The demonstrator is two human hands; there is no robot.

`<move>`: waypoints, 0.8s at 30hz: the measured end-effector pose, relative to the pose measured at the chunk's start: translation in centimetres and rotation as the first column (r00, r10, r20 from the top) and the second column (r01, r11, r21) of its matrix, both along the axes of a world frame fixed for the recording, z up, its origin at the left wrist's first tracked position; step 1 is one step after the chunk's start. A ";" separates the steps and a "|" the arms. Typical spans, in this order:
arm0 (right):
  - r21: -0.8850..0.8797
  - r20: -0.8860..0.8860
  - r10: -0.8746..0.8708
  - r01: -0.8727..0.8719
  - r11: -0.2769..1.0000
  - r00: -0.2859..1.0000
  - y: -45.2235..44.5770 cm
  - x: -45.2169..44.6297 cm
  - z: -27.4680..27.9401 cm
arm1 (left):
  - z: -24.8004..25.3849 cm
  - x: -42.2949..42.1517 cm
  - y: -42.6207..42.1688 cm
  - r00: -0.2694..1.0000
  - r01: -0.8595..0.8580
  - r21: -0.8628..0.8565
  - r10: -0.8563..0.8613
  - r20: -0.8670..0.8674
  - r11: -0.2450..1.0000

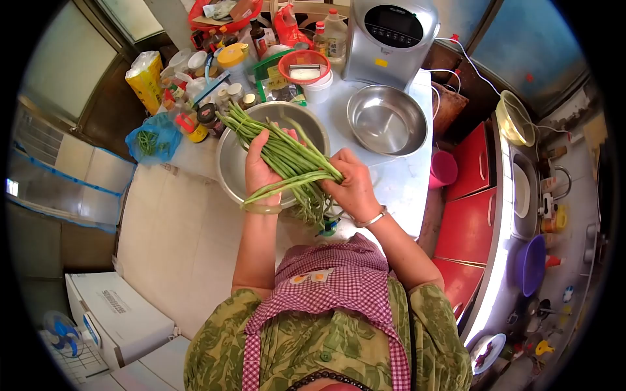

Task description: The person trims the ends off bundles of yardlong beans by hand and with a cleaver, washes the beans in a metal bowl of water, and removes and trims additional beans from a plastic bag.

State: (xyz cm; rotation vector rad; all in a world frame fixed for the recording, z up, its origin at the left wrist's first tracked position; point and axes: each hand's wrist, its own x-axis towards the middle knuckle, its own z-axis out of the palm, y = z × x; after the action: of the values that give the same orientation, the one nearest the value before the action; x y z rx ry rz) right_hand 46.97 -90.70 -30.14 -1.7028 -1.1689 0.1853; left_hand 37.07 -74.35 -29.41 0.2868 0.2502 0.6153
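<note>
A bundle of long green beans [287, 153] lies slantwise over a large steel bowl [229, 163]. My left hand [261, 163] is wrapped round the bundle from the left, its thumb up and its fingertips showing past the beans. On the right, my right hand [353, 184] closes on the lower right end of the same bundle. A few beans cross my left wrist beside a bangle, and thin ends hang below the bundle. To the right stands a second steel bowl [387, 121] with nothing visible in it.
Blue plastic bag [154, 138] with green pieces at the left; jars and bottles behind it. A red basket [304, 66] sits on a white tub behind the bowl. A silver appliance [389, 42] stands at the back; red cabinets [466, 225] are at the right.
</note>
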 end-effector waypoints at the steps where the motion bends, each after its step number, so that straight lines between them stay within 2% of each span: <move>1: -0.053 0.006 0.023 -0.023 0.998 1.000 -0.4 0.3 0.5 | -0.5 0.0 0.4 1.000 0.007 0.000 -0.007 0.014 1.000; 3: -0.160 0.015 0.075 -0.072 0.984 0.997 -1.2 1.0 1.2 | -1.3 -0.3 0.9 0.999 0.015 0.001 -0.015 0.042 1.000; 4: -0.221 0.132 0.155 -0.123 0.967 0.979 -1.7 1.6 1.0 | -1.1 -0.5 0.8 0.999 -0.029 -0.013 0.029 -0.012 0.999; 5: -0.209 -0.068 0.201 -0.211 0.955 0.977 -2.5 1.9 0.9 | -1.4 -0.7 1.2 0.999 -0.033 0.033 0.033 0.005 0.999; 7: -0.139 -0.449 0.270 -0.366 0.920 0.852 -4.4 2.5 0.6 | -1.9 -1.1 2.0 0.999 -0.037 0.128 0.033 0.039 0.991; 8: -0.143 -0.621 0.193 -0.352 0.925 0.760 -5.9 3.6 -0.1 | -1.6 -1.6 2.2 0.997 -0.079 0.064 0.080 0.000 0.995; 9: -0.151 -0.765 0.107 -0.340 0.928 0.635 -7.4 4.9 -1.2 | -1.6 -2.0 2.9 0.996 -0.078 0.073 0.074 0.053 0.994; 11: -0.085 -0.852 0.014 -0.164 0.983 0.523 -10.1 7.2 -2.5 | -1.8 -3.2 4.6 0.985 -0.077 0.092 0.062 0.160 0.993; 13: 0.198 -0.958 0.197 -0.015 0.980 0.208 -10.5 7.9 -1.6 | -1.4 -3.4 4.7 0.973 0.000 0.029 -0.006 0.230 1.000; 14: 0.249 -0.946 0.242 0.006 0.968 0.214 -10.4 7.8 -1.3 | -1.5 -3.4 4.5 0.964 0.038 0.017 -0.041 0.264 0.999; 18: 0.049 -0.856 0.034 0.015 0.999 0.516 -6.2 4.4 0.8 | -1.4 -1.9 2.7 0.941 0.149 -0.026 -0.134 0.310 0.988; 19: -0.006 -0.799 -0.017 0.021 1.000 0.601 -4.9 3.4 1.0 | -1.4 -1.6 2.3 0.951 0.137 -0.009 -0.129 0.282 0.990; 21: -0.051 -0.714 -0.015 -0.031 0.998 0.700 -2.4 1.8 1.0 | -1.5 -1.0 1.7 0.967 0.114 0.027 -0.117 0.227 0.993; 23: 0.016 -0.417 0.041 -0.038 0.999 0.908 -0.5 0.7 -0.7 | -2.0 -0.9 1.5 0.995 0.007 0.015 -0.008 0.096 1.000; 24: -0.001 -0.418 0.039 -0.043 0.999 0.908 -0.2 0.5 -1.0 | -2.0 -0.8 1.3 0.999 -0.045 0.014 0.044 0.029 0.999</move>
State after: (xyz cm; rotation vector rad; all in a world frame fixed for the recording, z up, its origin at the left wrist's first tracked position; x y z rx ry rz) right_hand 47.46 -90.88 -31.15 -1.5471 -0.8815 0.5556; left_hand 36.27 -73.04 -31.46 0.2864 0.2249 0.6647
